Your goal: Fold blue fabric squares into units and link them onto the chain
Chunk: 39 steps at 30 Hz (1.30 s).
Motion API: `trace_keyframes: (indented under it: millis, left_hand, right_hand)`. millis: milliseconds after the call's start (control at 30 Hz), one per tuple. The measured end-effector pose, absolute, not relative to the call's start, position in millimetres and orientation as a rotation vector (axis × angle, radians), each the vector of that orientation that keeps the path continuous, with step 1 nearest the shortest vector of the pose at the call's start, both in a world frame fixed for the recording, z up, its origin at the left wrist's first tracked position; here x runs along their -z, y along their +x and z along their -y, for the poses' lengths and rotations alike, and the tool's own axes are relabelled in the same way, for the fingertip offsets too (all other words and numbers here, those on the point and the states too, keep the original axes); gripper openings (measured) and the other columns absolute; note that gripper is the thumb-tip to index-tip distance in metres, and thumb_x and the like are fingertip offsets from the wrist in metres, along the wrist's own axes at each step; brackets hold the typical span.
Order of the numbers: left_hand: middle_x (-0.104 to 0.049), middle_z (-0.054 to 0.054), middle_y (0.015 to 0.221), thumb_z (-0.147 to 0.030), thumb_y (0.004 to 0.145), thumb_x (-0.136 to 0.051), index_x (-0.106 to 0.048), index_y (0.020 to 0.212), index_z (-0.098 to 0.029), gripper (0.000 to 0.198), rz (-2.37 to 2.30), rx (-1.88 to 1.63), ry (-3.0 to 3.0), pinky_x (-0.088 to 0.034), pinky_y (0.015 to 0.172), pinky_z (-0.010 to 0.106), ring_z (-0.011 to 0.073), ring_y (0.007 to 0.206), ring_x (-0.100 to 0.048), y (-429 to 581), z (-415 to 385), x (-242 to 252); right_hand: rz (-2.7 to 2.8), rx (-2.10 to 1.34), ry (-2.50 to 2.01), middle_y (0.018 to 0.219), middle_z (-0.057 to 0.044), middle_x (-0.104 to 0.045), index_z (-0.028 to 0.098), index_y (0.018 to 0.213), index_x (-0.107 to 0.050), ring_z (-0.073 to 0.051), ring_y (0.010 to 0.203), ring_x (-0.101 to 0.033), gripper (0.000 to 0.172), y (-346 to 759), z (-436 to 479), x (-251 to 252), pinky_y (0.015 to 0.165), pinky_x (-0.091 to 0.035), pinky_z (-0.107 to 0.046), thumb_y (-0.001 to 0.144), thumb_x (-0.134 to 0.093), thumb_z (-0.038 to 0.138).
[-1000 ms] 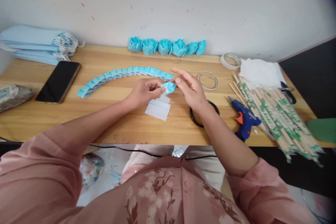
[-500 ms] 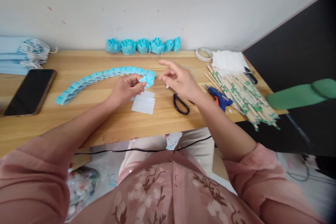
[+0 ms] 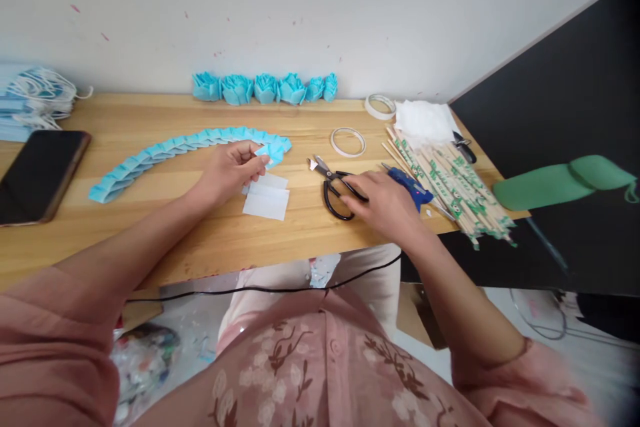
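Note:
My left hand (image 3: 231,168) pinches a small folded blue fabric piece (image 3: 271,153) between thumb and fingertips, just above the table. Below it lie pale, flat fabric squares (image 3: 267,199), partly overlapping. My right hand (image 3: 385,203) is at the black-handled scissors (image 3: 329,175), its thumb and fingers around one handle loop. The scissors lie on the table, blades slightly apart and pointing away to the left, with a small white scrap (image 3: 313,164) at the tips. Beside my right hand lies a blue glue gun (image 3: 416,190), partly hidden by the fingers.
A curved strip of overlapping folded blue pieces (image 3: 165,149) lies behind my left hand. Several blue fabric flowers (image 3: 267,87) line the wall. Tape rolls (image 3: 349,141), wrapped sticks (image 3: 457,187) and a green bottle (image 3: 545,185) are rightward; a phone (image 3: 43,175) and face masks (image 3: 35,100) leftward.
My right hand has come down and toward me from the raised position, onto the scissors' handle. My left hand still holds the folded blue piece. The view has shifted slightly.

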State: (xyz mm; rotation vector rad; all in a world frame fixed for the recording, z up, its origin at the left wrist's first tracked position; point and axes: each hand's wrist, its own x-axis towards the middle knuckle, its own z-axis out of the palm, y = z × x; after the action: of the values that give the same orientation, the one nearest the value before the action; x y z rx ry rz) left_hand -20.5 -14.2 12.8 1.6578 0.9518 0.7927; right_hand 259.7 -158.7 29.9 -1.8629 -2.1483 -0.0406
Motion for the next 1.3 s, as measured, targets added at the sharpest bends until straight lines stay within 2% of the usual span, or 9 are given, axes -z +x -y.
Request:
trace_keyframes:
  millis: [100,233,367,500,633,733,833,933,1300]
  left_hand:
    - [-0.060,-0.001,0.055,-0.046,0.078,-0.073,-0.059,0.072,-0.019,0.032,-0.954,-0.782,1.649,-0.034,0.042,0.019,0.0077,0.044,-0.047,-20,15,-14]
    - [-0.061,-0.001,0.056,-0.048,0.077,-0.074,-0.058,0.070,-0.019,0.034,-0.942,-0.761,1.646,-0.036,0.043,0.019,0.0081,0.045,-0.049,-19,16,-15]
    - [-0.060,-0.001,0.056,-0.048,0.077,-0.075,-0.058,0.070,-0.019,0.034,-0.943,-0.796,1.635,-0.035,0.043,0.020,0.0081,0.045,-0.049,-18,16,-16]
    - [-0.063,-0.001,0.059,-0.047,0.074,-0.077,-0.059,0.071,-0.019,0.034,-0.957,-0.832,1.599,-0.037,0.045,0.021,0.0085,0.047,-0.050,-17,16,-18]
    - [-0.062,-0.001,0.057,-0.048,0.076,-0.076,-0.057,0.070,-0.019,0.035,-0.946,-0.826,1.599,-0.035,0.044,0.021,0.0086,0.046,-0.049,-17,17,-19]
    - [-0.061,-0.002,0.057,-0.048,0.078,-0.074,-0.056,0.069,-0.019,0.036,-0.930,-0.811,1.616,-0.035,0.044,0.021,0.0084,0.045,-0.049,-17,16,-18]
    - [-0.061,-0.002,0.058,-0.048,0.079,-0.073,-0.056,0.069,-0.019,0.035,-0.932,-0.808,1.625,-0.036,0.045,0.021,0.0084,0.047,-0.050,-18,16,-17]
    - [-0.061,-0.001,0.058,-0.049,0.078,-0.073,-0.056,0.070,-0.019,0.036,-0.959,-0.803,1.622,-0.037,0.045,0.021,0.0084,0.047,-0.049,-18,15,-16]
    - [-0.063,-0.001,0.059,-0.051,0.077,-0.074,-0.057,0.072,-0.019,0.036,-0.951,-0.798,1.623,-0.039,0.046,0.021,0.0087,0.047,-0.050,-18,15,-16]
  right_hand:
    - [2.302,0.089,-1.814,0.107,-0.011,-0.071,0.021,0.114,-0.066,-0.029,0.099,-0.066,0.034,247,178,-29,0.081,-0.052,-0.041,0.089,-0.068,0.043]
    - [2.383,0.203,-1.739,0.091,-0.009,-0.071,0.019,0.100,-0.067,-0.026,0.086,-0.066,0.013,241,188,-14,0.071,-0.051,-0.037,0.095,-0.058,0.027]
    - [2.300,0.217,-1.726,0.079,-0.009,-0.069,0.018,0.085,-0.065,-0.024,0.077,-0.066,0.014,243,186,-9,0.068,-0.051,-0.036,0.093,-0.054,0.020]
    - [1.777,-0.156,-1.782,0.077,-0.004,-0.069,0.022,0.086,-0.064,-0.020,0.068,-0.065,0.007,263,171,-35,0.063,-0.051,-0.033,0.088,-0.061,0.028]
    - [1.134,-0.696,-1.690,0.067,0.000,-0.060,0.023,0.073,-0.059,-0.012,0.050,-0.053,0.024,296,144,-45,0.051,-0.048,-0.029,0.085,-0.064,0.042]
    - [1.072,-0.830,-1.764,0.068,-0.002,-0.063,0.022,0.072,-0.061,-0.013,0.050,-0.051,0.030,314,132,-33,0.049,-0.048,-0.029,0.085,-0.063,0.048]
    - [1.435,-0.327,-2.109,0.073,-0.007,-0.069,0.019,0.081,-0.069,-0.020,0.063,-0.062,0.022,313,132,-26,0.060,-0.049,-0.033,0.090,-0.058,0.035]
    - [1.777,0.217,-2.160,0.101,-0.014,-0.074,0.017,0.101,-0.072,-0.027,0.088,-0.068,0.023,293,132,-31,0.076,-0.049,-0.037,0.093,-0.051,0.020]
    - [2.154,0.094,-1.904,0.097,-0.008,-0.073,0.020,0.097,-0.072,-0.023,0.090,-0.066,0.022,245,86,-9,0.070,-0.040,-0.031,0.100,-0.052,0.030]
